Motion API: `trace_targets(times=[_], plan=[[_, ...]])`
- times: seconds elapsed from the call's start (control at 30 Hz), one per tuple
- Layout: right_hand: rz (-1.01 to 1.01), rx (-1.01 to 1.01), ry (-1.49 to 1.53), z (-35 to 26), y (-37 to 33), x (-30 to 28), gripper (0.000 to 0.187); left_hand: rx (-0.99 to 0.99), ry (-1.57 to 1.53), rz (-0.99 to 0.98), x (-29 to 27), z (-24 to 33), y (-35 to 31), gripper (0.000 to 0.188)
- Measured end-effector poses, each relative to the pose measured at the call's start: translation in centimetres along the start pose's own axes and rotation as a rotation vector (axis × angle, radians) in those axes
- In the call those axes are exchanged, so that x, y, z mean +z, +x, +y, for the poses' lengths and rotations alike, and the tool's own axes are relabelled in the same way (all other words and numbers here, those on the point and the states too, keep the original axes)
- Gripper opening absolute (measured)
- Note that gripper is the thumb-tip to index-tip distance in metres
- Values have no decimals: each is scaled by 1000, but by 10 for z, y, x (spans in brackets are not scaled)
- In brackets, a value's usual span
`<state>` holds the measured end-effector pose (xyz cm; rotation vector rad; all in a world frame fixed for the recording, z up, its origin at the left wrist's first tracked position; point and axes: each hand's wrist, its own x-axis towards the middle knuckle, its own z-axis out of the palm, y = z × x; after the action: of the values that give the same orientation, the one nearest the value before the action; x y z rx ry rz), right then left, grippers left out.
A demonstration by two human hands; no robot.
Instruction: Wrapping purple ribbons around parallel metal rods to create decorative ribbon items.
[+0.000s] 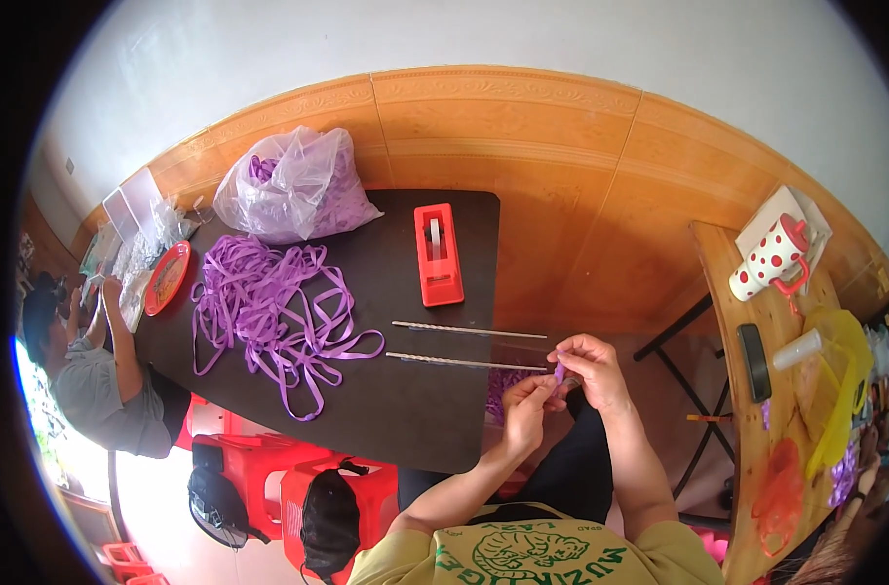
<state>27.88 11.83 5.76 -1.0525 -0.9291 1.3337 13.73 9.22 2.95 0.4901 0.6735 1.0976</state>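
Just past the right edge of the dark table, my left hand [525,408] and my right hand [595,369] meet, both closed with fingertips pinching a short purple ribbon [560,372]. Most of that ribbon is hidden by the fingers. Two thin metal rods [464,362], chopstick-like, lie side by side and stick out over the table edge toward my hands. Left of them spreads a tangled heap of purple ribbon [259,297]. A red tape dispenser [439,255] stands beyond the rods.
A clear plastic bag [298,185] of purple ribbon sits at the table's back, near a red plate [168,279]. Another person [108,385] works at the far left. Red stools [259,468] stand below. On the right, a wooden table [732,292] holds a dotted tumbler [771,258] and phone [753,361].
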Motion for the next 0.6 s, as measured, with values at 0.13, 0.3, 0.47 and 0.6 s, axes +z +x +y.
trace_targets(times=[0.13, 0.3, 0.47, 0.6], plan=[[27, -24, -45, 11, -4, -1, 6, 37, 188, 7, 1, 7, -2, 13], [17, -45, 5, 25, -3, 1, 7, 83, 330, -19, -8, -5, 4, 12], [32, -76, -19, 33, -4, 3, 8, 83, 424, 58, -29, -16, 15, 10], [35, -77, -8, 33, -4, 1, 7, 79, 444, -3, -17, -6, 4, 14]])
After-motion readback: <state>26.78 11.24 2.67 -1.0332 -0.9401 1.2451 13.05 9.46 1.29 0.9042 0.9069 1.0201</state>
